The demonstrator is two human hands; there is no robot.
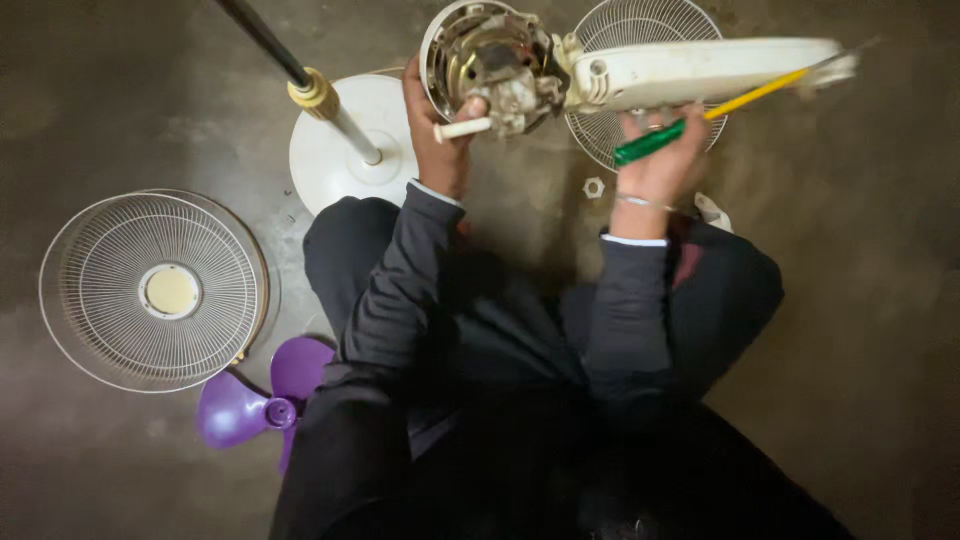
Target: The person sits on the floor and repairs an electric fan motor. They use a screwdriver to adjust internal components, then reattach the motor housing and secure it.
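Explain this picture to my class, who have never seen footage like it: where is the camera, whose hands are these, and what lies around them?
The camera sits on the person's head and looks down, so you see their own arms and lap. They sit on a dark floor. The left hand grips the exposed fan motor by its shaft. The right hand holds a screwdriver with a green handle and steadies the cream fan housing. On the floor lie a wire fan guard, a purple fan blade, the round fan base with its pole, a second guard and a small nut.
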